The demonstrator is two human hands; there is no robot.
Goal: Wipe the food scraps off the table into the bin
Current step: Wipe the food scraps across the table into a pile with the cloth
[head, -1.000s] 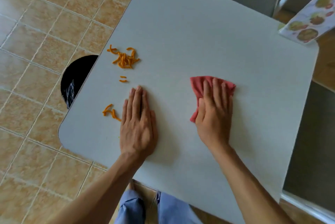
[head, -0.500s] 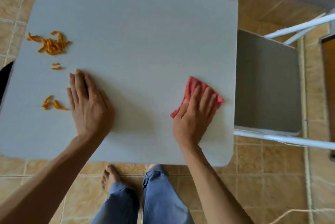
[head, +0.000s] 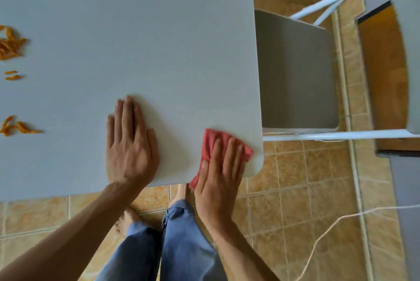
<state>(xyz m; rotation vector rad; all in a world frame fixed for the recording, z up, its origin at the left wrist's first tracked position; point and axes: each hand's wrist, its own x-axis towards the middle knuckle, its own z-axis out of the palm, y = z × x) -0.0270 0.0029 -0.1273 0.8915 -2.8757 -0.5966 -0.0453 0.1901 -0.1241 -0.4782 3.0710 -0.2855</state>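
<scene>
On the white table [head: 141, 30], orange food scraps lie at the far left: a larger pile [head: 10, 44], two small bits [head: 12, 75] and a smaller cluster [head: 17, 127]. My left hand [head: 130, 144] rests flat on the tabletop near the front edge, fingers together, holding nothing. My right hand [head: 219, 171] presses a red cloth [head: 212, 144] onto the table's near right corner, partly over the edge. The bin is out of view.
A grey chair seat [head: 295, 71] with white metal tubing [head: 341, 136] stands right of the table. Below the table edge are tiled floor [head: 295, 178], my jeans and bare feet. A white cord [head: 329, 224] trails across the floor at right.
My right hand has slid the red cloth right and toward me, to the table's near right corner. The view swung right; the bin and the menu card left the frame.
</scene>
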